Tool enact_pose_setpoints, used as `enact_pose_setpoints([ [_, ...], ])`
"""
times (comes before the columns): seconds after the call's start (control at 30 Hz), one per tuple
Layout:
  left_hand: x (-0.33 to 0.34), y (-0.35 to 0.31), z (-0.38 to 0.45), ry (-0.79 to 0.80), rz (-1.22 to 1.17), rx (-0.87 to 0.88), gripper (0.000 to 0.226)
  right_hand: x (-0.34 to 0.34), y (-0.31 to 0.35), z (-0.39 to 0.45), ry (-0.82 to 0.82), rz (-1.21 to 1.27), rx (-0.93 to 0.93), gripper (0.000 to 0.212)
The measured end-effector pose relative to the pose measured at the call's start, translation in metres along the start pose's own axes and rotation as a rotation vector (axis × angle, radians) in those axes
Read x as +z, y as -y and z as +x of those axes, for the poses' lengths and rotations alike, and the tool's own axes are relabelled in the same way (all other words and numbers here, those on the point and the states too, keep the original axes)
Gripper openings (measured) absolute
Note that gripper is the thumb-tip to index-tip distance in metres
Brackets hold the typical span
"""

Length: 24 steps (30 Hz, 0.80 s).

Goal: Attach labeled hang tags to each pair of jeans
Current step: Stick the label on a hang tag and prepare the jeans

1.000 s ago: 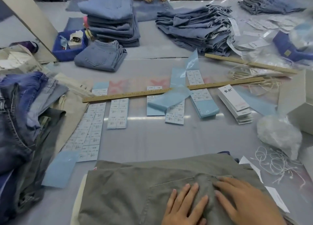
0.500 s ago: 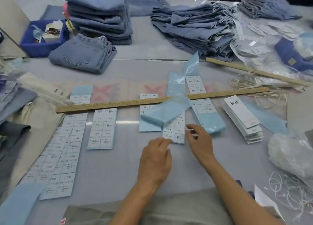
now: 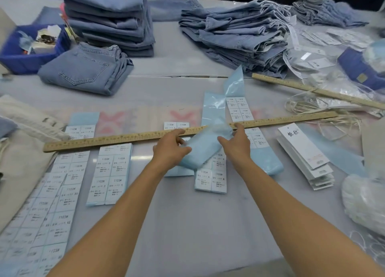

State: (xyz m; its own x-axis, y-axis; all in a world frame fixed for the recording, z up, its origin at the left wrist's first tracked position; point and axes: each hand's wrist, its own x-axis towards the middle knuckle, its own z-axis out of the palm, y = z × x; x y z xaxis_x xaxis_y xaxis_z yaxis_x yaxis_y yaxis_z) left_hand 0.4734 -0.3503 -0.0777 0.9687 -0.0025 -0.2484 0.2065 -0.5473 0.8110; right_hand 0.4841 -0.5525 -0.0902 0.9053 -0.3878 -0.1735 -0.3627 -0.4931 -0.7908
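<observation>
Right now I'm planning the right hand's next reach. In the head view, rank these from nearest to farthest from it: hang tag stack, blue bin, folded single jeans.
From the right hand:
1. Hang tag stack, just to its right.
2. Folded single jeans, far left, beyond the ruler.
3. Blue bin, at the far-left edge.

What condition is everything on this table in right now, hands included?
Left hand: open, fingers on the blue strip.
Right hand: open, touching the strip's other end.
Blue strip: curled, partly lifted.
Long ruler: flat across the label sheets.
Label sheets: flat, in rows.
Hang tags: stacked, fanned.
Folded jeans: flat, pocket up.
Blue bin: holding scraps.
</observation>
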Motion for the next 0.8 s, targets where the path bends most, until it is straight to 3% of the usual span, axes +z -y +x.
enact_pose_setpoints([
  [0.07,-0.005,0.005,-0.003,0.013,-0.137,-0.027,0.047,0.003,-0.001,0.012,-0.013,-0.082,0.002,0.069],
  [0.13,-0.009,0.011,-0.004,0.029,-0.094,-0.024,0.032,0.003,-0.002,0.017,-0.006,-0.136,-0.002,0.067],
  [0.27,-0.018,0.028,-0.010,0.057,-0.010,-0.001,0.036,-0.007,0.002,0.007,-0.004,0.089,-0.095,0.030],
  [0.37,-0.030,0.048,-0.019,0.039,-0.100,0.030,0.037,-0.025,0.006,-0.021,0.037,0.005,-0.302,0.016],
  [0.43,-0.038,0.061,-0.023,0.036,-0.124,0.072,0.040,-0.039,0.009,-0.051,0.201,0.073,-0.420,0.013],
  [0.53,-0.049,0.076,-0.024,0.008,-0.125,0.110,0.055,-0.050,0.009,-0.103,0.638,0.006,-0.528,0.015],
  [0.6,-0.055,0.082,-0.024,0.005,-0.097,0.115,0.058,-0.049,0.005,-0.124,0.976,-0.158,-0.490,0.027],
  [0.63,-0.058,0.084,-0.024,0.004,-0.085,0.109,0.058,-0.046,0.001,-0.128,1.037,-0.179,-0.451,0.029],
  [0.67,-0.060,0.084,-0.024,-0.001,-0.083,0.108,0.058,-0.042,-0.003,-0.129,0.981,-0.136,-0.423,0.029],
  [0.77,-0.065,0.082,-0.025,-0.014,-0.071,0.138,0.063,-0.024,-0.006,-0.126,0.506,0.016,-0.397,0.031],
  [0.8,-0.066,0.082,-0.024,-0.008,-0.049,0.145,0.064,-0.016,-0.005,-0.127,0.428,0.016,-0.421,0.036],
])
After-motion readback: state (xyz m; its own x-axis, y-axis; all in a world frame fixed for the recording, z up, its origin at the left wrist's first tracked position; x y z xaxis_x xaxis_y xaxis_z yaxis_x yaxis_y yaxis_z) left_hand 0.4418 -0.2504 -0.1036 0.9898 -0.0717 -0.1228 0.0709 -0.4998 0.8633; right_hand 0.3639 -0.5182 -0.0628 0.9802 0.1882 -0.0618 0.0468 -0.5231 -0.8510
